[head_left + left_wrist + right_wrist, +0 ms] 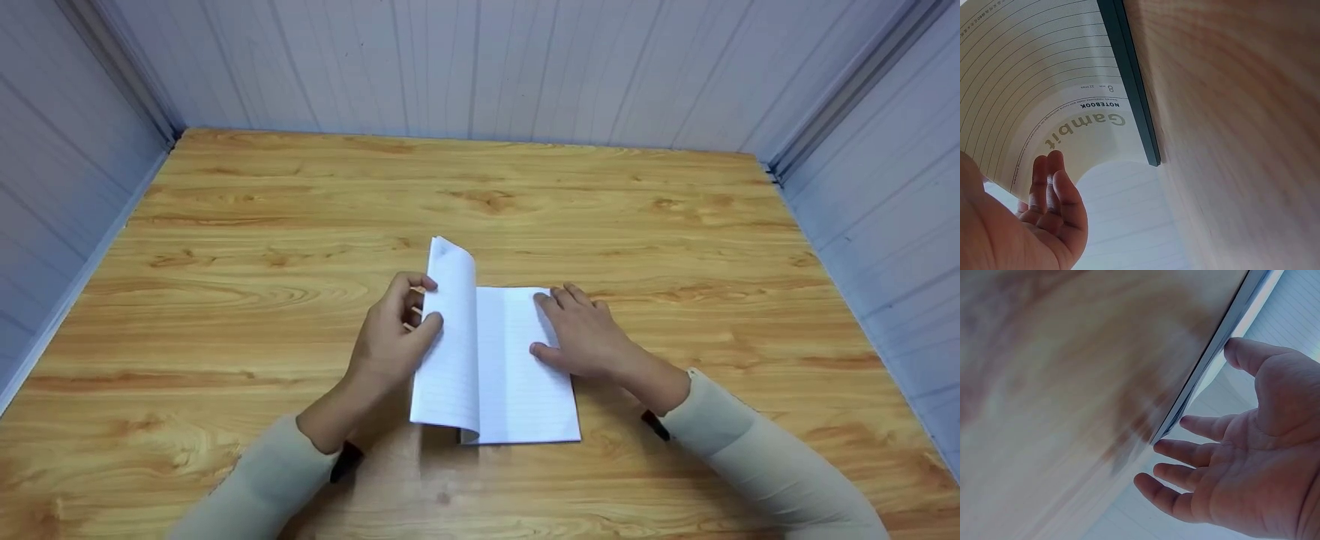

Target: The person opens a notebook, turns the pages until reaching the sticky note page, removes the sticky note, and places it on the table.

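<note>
A notebook (529, 390) with white ruled pages lies open on the wooden table. My left hand (394, 334) pinches its raised left leaf or leaves (448, 352) at the outer edge, thumb in front and fingers behind; they stand up and curve toward the spine. In the left wrist view, the lifted page (1095, 101) shows ruled lines and the words "Gambit" and "NOTEBOOK", beside a dark edge (1129, 73). On the right page, near its outer edge, my right hand (589, 334) rests with fingers spread. The right wrist view shows its fingers (1185, 453) along the notebook's edge.
The wood-grain table (262, 225) reaches back to a white panelled wall (472, 67). More white panels stand along the left and right sides. Both forearms come in from the front in light sleeves (765, 450).
</note>
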Demonstrator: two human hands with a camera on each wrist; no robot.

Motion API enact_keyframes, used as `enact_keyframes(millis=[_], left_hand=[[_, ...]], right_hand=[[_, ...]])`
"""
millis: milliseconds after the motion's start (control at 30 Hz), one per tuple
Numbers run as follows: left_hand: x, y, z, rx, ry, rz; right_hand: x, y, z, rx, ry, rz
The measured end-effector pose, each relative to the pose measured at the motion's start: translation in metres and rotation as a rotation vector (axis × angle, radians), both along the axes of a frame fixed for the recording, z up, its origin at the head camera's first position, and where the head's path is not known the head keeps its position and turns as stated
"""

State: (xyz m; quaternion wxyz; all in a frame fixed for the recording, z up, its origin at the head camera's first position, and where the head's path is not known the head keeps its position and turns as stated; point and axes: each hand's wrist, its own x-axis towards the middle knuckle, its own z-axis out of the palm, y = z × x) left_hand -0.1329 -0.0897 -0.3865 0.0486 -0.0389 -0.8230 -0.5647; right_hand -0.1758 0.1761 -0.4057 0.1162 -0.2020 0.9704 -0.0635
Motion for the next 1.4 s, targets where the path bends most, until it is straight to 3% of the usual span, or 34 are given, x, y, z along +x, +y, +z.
enact_keyframes(millis=[767, 933, 1133, 1400], left_hand=[[-0.003, 0.002, 0.000, 0.013, -0.001, -0.015], [-0.002, 0.003, 0.000, -0.021, -0.016, -0.011], [-0.004, -0.001, 0.001, -0.121, -0.011, -0.024], [-0.007, -0.008, 0.000, -0.192, 0.022, -0.042]], right_hand=[[-0.002, -0.004, 0.001, -0.131, 0.031, 0.002], [-0.003, -0.004, 0.001, -0.223, 0.062, 0.032], [-0.002, -0.006, 0.002, -0.399, 0.170, 0.080], [-0.003, -0.006, 0.004, -0.553, 0.369, 0.031]])
